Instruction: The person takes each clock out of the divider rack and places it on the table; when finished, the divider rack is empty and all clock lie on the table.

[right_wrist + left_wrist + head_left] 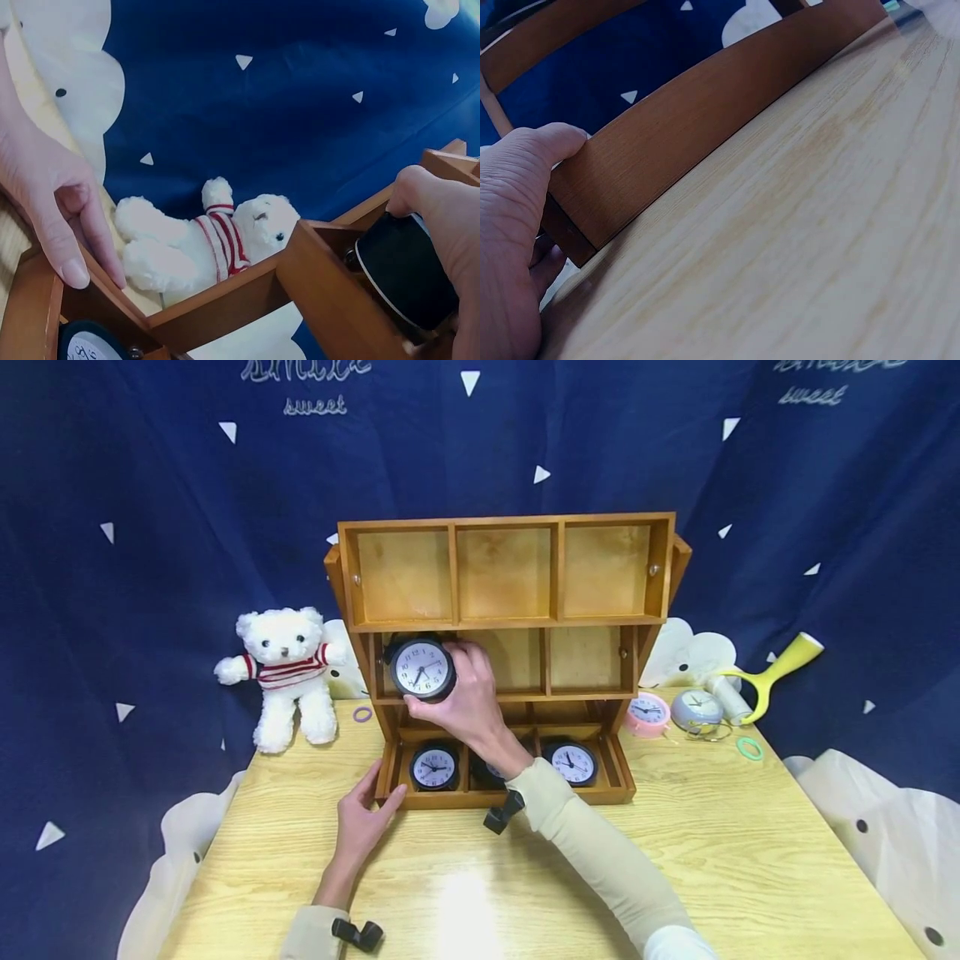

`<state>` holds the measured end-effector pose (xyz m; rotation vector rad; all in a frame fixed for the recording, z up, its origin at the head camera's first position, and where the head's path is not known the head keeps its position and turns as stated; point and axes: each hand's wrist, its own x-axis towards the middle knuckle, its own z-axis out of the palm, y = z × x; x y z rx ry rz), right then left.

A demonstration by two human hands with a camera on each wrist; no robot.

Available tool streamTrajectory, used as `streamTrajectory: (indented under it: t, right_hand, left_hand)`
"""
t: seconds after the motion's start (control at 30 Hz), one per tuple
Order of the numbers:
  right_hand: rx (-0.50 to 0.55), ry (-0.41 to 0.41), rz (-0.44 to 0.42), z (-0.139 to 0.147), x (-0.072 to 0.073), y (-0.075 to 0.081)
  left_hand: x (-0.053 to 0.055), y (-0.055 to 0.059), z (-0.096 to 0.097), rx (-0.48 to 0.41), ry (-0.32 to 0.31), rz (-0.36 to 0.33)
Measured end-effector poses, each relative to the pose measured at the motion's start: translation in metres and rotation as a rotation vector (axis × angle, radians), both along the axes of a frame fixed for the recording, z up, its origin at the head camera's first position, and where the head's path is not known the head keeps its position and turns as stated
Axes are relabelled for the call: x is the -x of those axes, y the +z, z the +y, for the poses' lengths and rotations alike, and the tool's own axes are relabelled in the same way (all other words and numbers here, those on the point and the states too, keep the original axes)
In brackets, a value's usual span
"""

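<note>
My right hand (468, 693) grips a round black alarm clock (422, 669), its white dial facing out, at the left compartment of the middle tier. The right wrist view shows the clock's dark side (409, 277) between thumb and fingers. With thumb over the front board and fingers around the side, my left hand (363, 818) holds the lower left corner of the wooden shelf (506, 624). In the bottom tier stand a black clock (434, 768) at left and another black clock (572, 764) at right. A middle black clock (491, 772) is mostly hidden by my right forearm.
A white teddy bear (285, 672) sits left of the shelf near a purple ring (362, 714). To the right are a pink clock (648, 713), a grey-blue clock (696, 708), glasses (705, 731), a yellow-handled tool (787, 660) and a green ring (749, 748).
</note>
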<state>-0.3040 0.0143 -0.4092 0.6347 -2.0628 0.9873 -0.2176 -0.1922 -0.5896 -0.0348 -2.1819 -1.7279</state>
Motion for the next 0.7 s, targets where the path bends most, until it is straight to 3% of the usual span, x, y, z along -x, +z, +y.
streamTrajectory:
  t: [0.3,0.6,0.7]
  right_hand:
    - [0.077,0.077,-0.080,0.009,-0.019,0.004]
    - [0.165,0.090,-0.128,0.026,-0.039,-0.011]
    - [0.180,0.099,-0.131,0.034,-0.044,-0.015]
  left_hand:
    - [-0.001,0.001,0.000,0.000,0.007,-0.006]
    - [0.000,-0.002,0.001,-0.007,0.003,0.019]
    - [-0.003,0.007,0.002,-0.018,-0.012,0.002]
